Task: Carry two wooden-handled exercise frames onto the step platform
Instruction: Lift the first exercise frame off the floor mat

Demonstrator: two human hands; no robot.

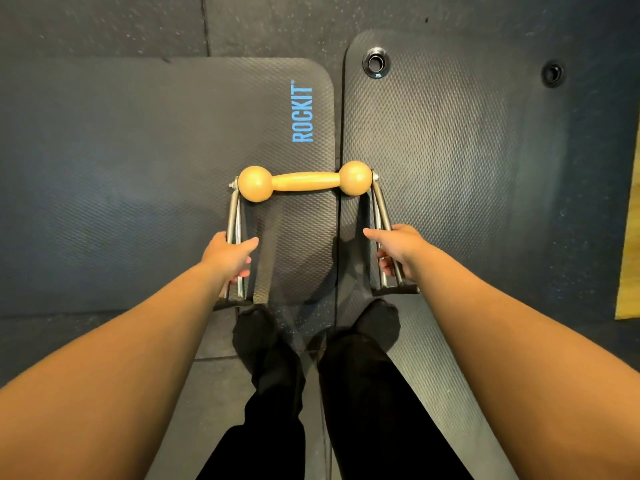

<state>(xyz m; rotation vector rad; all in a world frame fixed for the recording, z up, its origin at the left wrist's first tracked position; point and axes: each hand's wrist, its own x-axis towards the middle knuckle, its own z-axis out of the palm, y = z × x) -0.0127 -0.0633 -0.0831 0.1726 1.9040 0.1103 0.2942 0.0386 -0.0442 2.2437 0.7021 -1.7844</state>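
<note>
From the head camera, looking straight down, one exercise frame (304, 188) is in sight: a single wooden handle (304, 181) with two round wooden knobs, one at each end, carried across the far ends of two sets of metal side rods. The left rods (232, 216) and the right rods (381, 209) each run back toward the person to a dark foot bar, so two foot bars are counted, one on each side.

Both hands are on the frame. The left hand (228, 254) is wrapped around the left rods, fingers curled under them and thumb stretched toward the middle. The right hand (398, 247) is closed around the right rods in the same manner, its thumb pointing inward; a ring shows on one finger. Two bare forearms reach in from the lower corners.

The frame sits above the seam where two dark mats meet. The left mat (138, 150) carries the blue word ROCKIT near its rounded corner; the right mat (450, 150) has two round eyelets (375, 63) near its far edge. I cannot tell whether the frame rests on the mats or is lifted off them.

Two feet in dark socks (377, 320) stand just behind the foot bars, below two legs in black trousers. A strip of yellow (630, 237) shows at the right edge, over dark speckled floor (277, 22).
</note>
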